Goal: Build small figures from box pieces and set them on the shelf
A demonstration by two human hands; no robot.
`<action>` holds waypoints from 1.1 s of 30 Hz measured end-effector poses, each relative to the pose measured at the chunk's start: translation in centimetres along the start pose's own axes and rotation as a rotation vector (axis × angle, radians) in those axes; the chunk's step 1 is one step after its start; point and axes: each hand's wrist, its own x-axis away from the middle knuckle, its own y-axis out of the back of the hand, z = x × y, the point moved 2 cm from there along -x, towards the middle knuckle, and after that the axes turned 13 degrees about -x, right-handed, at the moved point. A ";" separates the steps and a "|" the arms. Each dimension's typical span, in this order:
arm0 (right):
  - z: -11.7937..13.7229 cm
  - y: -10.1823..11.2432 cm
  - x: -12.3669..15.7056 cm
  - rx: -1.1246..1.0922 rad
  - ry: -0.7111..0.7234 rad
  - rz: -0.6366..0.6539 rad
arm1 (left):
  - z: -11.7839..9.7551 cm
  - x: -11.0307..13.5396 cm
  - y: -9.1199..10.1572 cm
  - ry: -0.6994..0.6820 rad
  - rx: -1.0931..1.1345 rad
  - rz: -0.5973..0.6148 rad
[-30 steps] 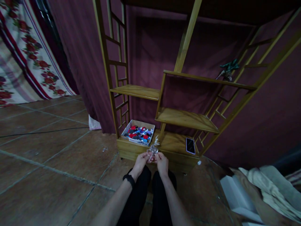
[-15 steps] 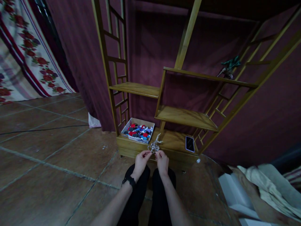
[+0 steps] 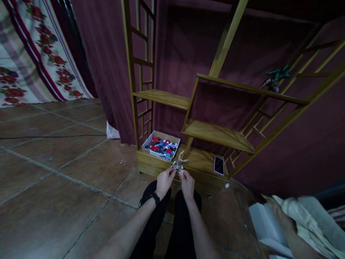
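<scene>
Between my two hands is a small shiny, silvery, crinkled piece (image 3: 177, 166) with pale branching ends that stick up to the right; its exact kind is unclear. My left hand (image 3: 165, 181) pinches its lower left side, thumb and fingers together. On the lower right side, my right hand (image 3: 187, 182) pinches it the same way. Both hands are above my knees, in front of the low wooden base of the shelf. Just beyond them stands an open cardboard box (image 3: 175, 153) full of red, blue, purple, black and white flat pieces (image 3: 163, 146).
A wooden shelf unit (image 3: 221, 135) rises ahead, with a phone (image 3: 219, 165) on its base and a green figure (image 3: 277, 76) on an upper board. White boxes (image 3: 266, 219) and cloth lie at the right. A cable (image 3: 54, 136) crosses the tiled floor at the left.
The view has shifted a little, so the shelf sits further right. My hands still hold the silvery piece, which has turned slightly between my fingers.
</scene>
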 end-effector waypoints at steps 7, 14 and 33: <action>0.3 -0.1 -0.2 -0.011 0.011 0.017 | -0.1 -0.9 -0.1 -0.039 -0.107 0.044; -0.7 -0.8 -0.9 -0.025 -0.012 0.055 | 0.2 -1.4 0.1 -0.151 -0.244 0.007; -0.2 -2.1 -1.4 0.267 -0.016 0.039 | 1.3 -1.1 -0.4 -0.059 -0.165 0.022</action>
